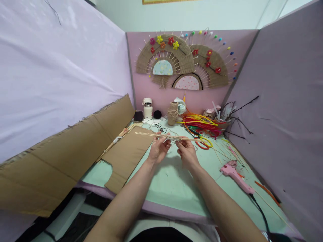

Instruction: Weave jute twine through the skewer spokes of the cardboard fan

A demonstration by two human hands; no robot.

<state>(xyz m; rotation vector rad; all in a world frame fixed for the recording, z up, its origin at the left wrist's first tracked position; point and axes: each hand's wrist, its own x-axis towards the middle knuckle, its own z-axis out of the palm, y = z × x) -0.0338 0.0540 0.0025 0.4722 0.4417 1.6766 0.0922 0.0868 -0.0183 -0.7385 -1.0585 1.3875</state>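
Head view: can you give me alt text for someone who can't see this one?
A person's left hand and right hand hold thin sticks above a pale green table. Flat cardboard lies to the left, a pink glue gun to the right. Behind, two flower-trimmed, fan-shaped decorations are on a pink panel.

Bright soft light, perhaps slight blur

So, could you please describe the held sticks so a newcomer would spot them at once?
Start at the pale green table, above which the left hand and right hand are raised. The thin, pale sticks run crosswise between them, held, unlike the bundle along the flat cardboard and the loose sticks near the pink glue gun.
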